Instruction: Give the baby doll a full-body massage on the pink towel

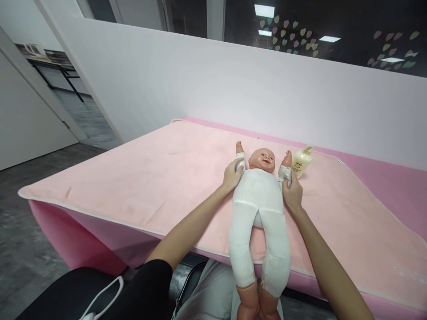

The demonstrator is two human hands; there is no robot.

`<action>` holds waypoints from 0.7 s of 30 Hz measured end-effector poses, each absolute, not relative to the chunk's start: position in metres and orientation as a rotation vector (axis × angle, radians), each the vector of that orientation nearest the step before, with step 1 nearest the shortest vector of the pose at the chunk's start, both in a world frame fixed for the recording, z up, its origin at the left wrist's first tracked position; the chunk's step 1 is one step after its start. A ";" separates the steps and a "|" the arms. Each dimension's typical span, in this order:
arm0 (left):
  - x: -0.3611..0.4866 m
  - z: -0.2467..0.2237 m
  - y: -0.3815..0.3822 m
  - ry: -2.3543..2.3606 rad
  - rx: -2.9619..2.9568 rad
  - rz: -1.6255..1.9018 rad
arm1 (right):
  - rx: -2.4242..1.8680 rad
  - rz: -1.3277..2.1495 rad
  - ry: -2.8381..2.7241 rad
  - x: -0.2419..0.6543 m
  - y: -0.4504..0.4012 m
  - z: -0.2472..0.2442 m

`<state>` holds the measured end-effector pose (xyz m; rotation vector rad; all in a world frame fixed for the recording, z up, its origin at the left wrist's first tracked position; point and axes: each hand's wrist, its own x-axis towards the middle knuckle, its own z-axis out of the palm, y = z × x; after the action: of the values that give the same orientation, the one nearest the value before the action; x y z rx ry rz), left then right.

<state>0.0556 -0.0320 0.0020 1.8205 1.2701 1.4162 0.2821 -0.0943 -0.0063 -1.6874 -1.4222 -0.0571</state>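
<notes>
Pink blanket (160, 173) spread wide leftward; doll (258, 189) laid with feet (248, 302) past front edge. Arms (284, 172) gripped by fingers of left hand (231, 175) and right hand (294, 192). White wall (233, 84) behind.

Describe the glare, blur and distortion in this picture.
In the head view, bright panels glare in the dark window, likely reflections; head view: left hand, right hand and doll show no obvious blur; head view: the door leans steeply, suggesting wide-angle distortion.

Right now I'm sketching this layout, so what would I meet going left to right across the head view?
White door → left hand → doll's head → pump bottle.
</notes>
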 end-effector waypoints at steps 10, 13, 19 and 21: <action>0.063 0.004 -0.042 0.859 2.085 2.028 | -1.192 -0.423 -1.420 0.280 -0.097 -0.015; 0.064 0.002 -0.041 0.820 2.098 1.990 | -1.221 -0.295 -1.433 0.282 -0.096 -0.015; 0.064 0.003 -0.040 1.087 1.921 1.781 | -1.451 -0.187 -1.407 0.280 -0.095 -0.012; 0.063 0.003 -0.040 1.158 1.899 1.674 | -1.492 -0.108 -1.437 0.280 -0.094 -0.011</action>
<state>0.0634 -0.0403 0.0029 1.8987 1.1580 1.6735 0.2798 -0.0942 -0.0112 -1.4918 -1.4370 -0.1075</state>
